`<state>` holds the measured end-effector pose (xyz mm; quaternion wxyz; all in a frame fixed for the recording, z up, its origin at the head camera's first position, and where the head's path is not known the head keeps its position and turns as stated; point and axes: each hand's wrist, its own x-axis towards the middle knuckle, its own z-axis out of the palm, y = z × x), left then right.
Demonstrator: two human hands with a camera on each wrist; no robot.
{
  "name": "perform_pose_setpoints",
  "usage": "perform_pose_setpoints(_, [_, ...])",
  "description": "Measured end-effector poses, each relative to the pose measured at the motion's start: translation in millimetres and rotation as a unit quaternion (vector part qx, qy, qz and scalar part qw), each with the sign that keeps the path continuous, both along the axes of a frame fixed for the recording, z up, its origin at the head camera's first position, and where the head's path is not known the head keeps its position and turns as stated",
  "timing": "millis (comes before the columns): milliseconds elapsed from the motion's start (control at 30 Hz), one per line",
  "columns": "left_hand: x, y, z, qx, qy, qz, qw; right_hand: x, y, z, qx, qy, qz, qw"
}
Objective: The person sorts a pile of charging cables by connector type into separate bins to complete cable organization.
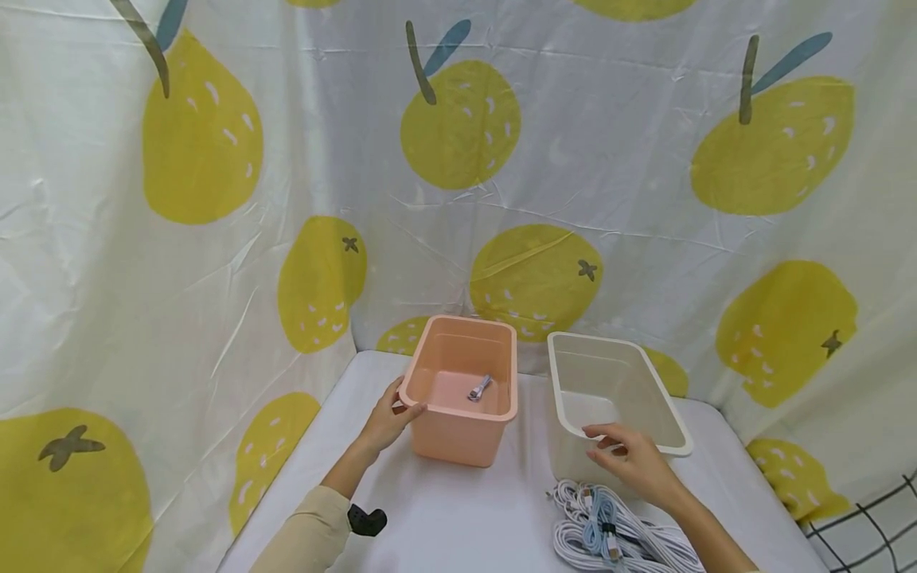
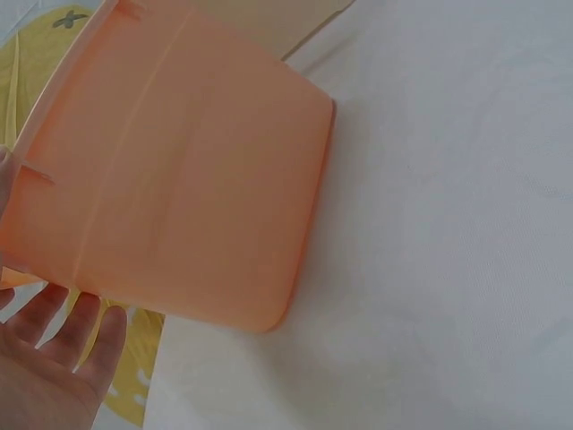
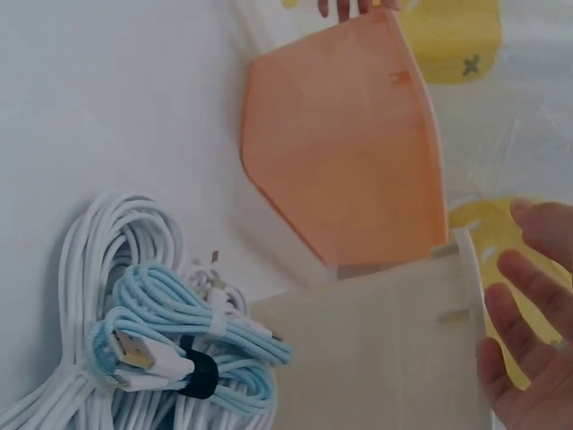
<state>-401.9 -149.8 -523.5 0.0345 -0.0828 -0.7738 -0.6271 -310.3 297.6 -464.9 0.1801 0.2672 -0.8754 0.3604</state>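
Resting on a white tabletop (image 1: 458, 509), a pink bin (image 1: 462, 390) and a white bin (image 1: 616, 398) stand side by side — the left hand (image 1: 390, 418) touches the pink bin's near-left rim with relaxed fingers, the right hand (image 1: 634, 461) lies loosely open at the white bin's front rim. Both bins look like light, stiff, smooth plastic (probably slippery on the walls), so the rolled rim seems the best hold. A small metal piece (image 1: 478, 388) lies inside the pink one; bundled cables (image 1: 616, 533) sit nearby. No readable writing anywhere.
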Motion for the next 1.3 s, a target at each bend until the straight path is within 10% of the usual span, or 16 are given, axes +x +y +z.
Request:
perform_pose_setpoints(733, [-0.6, -2, 6.0, 0.000, 0.003, 0.000, 1.0000, 27.0, 17, -49.5, -0.017, -0.047, -0.053, 0.997])
perform_pose_setpoints(1300, [3.8, 0, 3.5, -0.011, 0.002, -0.002, 0.9999, 31.0, 44, -83.0, 0.048, -0.189, -0.102, 0.975])
